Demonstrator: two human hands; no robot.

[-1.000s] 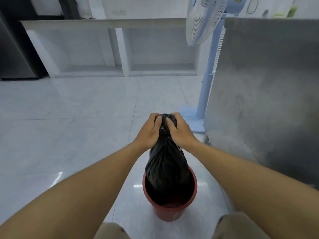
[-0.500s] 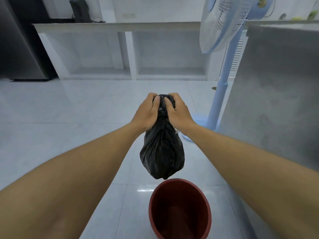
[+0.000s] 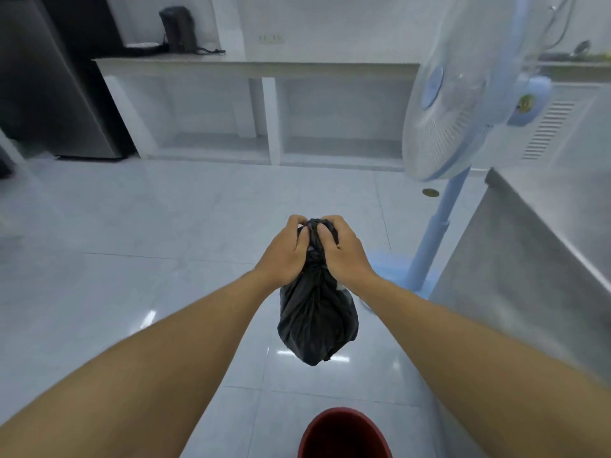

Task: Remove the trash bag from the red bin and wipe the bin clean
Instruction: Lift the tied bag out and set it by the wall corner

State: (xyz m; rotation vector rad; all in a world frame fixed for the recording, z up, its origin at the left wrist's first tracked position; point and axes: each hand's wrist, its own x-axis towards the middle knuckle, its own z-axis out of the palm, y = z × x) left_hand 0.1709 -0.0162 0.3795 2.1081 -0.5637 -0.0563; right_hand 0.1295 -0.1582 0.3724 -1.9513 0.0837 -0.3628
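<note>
Left hand [image 3: 287,256], right hand [image 3: 344,252] clenched on black trash bag [image 3: 317,322] neck | hanging clear above red bin [image 3: 344,434] | probably knotted | set down left, away from fan [image 3: 463,94].

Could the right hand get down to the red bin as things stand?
Probably not yet. The right hand is shut on the neck of the black bag, sharing the grip with the left hand. The bin sits open on the floor below, nothing covering it, so freeing that hand should clear the way.
</note>
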